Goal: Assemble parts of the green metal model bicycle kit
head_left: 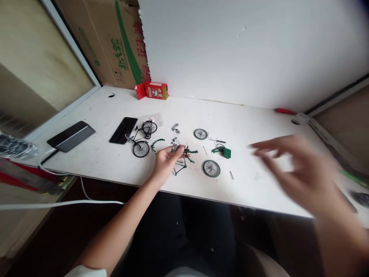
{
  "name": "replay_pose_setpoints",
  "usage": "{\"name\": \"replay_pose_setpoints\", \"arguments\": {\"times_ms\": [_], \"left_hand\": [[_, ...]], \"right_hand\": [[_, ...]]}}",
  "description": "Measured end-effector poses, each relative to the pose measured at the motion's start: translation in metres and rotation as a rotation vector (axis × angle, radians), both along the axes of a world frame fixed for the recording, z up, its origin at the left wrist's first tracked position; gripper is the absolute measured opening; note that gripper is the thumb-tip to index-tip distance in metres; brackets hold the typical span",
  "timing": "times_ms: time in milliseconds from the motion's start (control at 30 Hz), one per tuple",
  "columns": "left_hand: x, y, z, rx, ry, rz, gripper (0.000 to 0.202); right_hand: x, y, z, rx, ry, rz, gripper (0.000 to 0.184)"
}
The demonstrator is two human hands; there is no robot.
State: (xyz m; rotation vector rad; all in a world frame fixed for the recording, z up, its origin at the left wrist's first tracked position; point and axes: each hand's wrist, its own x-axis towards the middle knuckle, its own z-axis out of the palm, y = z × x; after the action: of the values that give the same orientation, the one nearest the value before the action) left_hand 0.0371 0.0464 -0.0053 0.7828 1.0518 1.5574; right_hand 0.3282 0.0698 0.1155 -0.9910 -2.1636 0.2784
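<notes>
My left hand (167, 157) rests on the white table (253, 127), its fingers pinched on a small green model bicycle frame (184, 156). My right hand (291, 169) hovers above the table's right side, motion-blurred, with fingers spread and nothing in it. Loose parts lie around: a spoked wheel (211, 168) near the front, a second wheel (200, 134) farther back, a green part (224, 151), a green mudguard (157, 142) and small metal pieces (175, 127). An assembled black model bicycle (142, 137) stands to the left of my left hand.
A black phone (123, 130) and a dark flat device (70, 135) with a white cable lie at the left. A small red box (152, 90) and a cardboard carton (115, 42) stand against the back wall. A red object (285, 111) sits at back right.
</notes>
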Motion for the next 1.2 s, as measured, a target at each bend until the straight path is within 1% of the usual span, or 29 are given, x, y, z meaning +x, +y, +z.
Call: {"name": "replay_pose_setpoints", "arguments": {"times_ms": [33, 100, 167, 233, 300, 367, 467, 500, 533, 600, 633, 700, 767, 833, 900, 967, 1067, 1200], "left_hand": [[0.001, 0.0, 0.0, 0.002, -0.005, 0.004, 0.036], [0.003, -0.001, -0.001, 0.001, -0.012, 0.011, 0.034], [0.005, -0.001, -0.003, -0.007, -0.02, 0.008, 0.033], [0.007, -0.001, -0.004, -0.009, -0.029, -0.005, 0.033], [0.007, -0.002, -0.004, -0.003, -0.031, -0.021, 0.033], [0.007, -0.002, -0.004, 0.009, -0.026, -0.028, 0.033], [0.007, -0.003, -0.003, 0.005, -0.018, -0.03, 0.036], [0.007, -0.003, -0.003, -0.004, -0.018, -0.028, 0.037], [0.007, -0.003, -0.003, -0.014, -0.017, -0.027, 0.038], [0.007, -0.002, -0.003, -0.028, -0.019, -0.021, 0.04], [0.006, -0.002, -0.003, -0.028, -0.02, -0.019, 0.04], [0.005, 0.0, -0.004, -0.018, -0.02, -0.014, 0.041], [0.003, 0.001, -0.007, -0.002, -0.02, -0.002, 0.041], [0.001, 0.003, -0.01, 0.016, -0.026, 0.026, 0.041], [-0.001, 0.005, -0.013, 0.035, -0.038, 0.072, 0.04], [-0.002, 0.007, -0.015, 0.047, -0.051, 0.12, 0.039], [-0.003, 0.009, -0.017, 0.038, -0.075, 0.172, 0.041], [-0.002, 0.01, -0.015, 0.027, -0.085, 0.214, 0.044]], "right_hand": [[-0.003, 0.0, -0.013, -0.041, -0.093, 0.009, 0.021], [-0.01, 0.002, -0.044, -0.114, -0.272, 0.02, 0.035], [-0.016, 0.004, -0.072, -0.13, -0.365, 0.005, 0.052], [-0.019, 0.006, -0.09, -0.141, -0.428, -0.025, 0.059], [-0.02, 0.007, -0.098, -0.171, -0.467, -0.031, 0.057], [-0.02, 0.01, -0.101, -0.23, -0.462, -0.017, 0.055], [-0.02, 0.019, -0.1, -0.347, -0.377, 0.003, 0.06], [-0.021, 0.023, -0.1, -0.387, -0.344, 0.011, 0.059], [-0.021, 0.027, -0.098, -0.429, -0.316, 0.022, 0.052], [-0.021, 0.035, -0.093, -0.49, -0.257, 0.053, 0.029], [-0.022, 0.04, -0.09, -0.505, -0.216, 0.062, 0.022], [-0.026, 0.05, -0.083, -0.531, -0.102, 0.074, 0.028], [-0.034, 0.062, -0.078, -0.605, 0.048, 0.112, 0.032], [-0.046, 0.074, -0.077, -0.72, 0.226, 0.179, 0.035], [-0.06, 0.084, -0.08, -0.783, 0.406, 0.207, 0.042], [-0.073, 0.091, -0.083, -0.813, 0.49, 0.233, 0.045], [-0.086, 0.094, -0.083, -0.821, 0.502, 0.283, 0.039], [-0.09, 0.095, -0.083, -0.752, 0.565, 0.23, 0.034]]}}
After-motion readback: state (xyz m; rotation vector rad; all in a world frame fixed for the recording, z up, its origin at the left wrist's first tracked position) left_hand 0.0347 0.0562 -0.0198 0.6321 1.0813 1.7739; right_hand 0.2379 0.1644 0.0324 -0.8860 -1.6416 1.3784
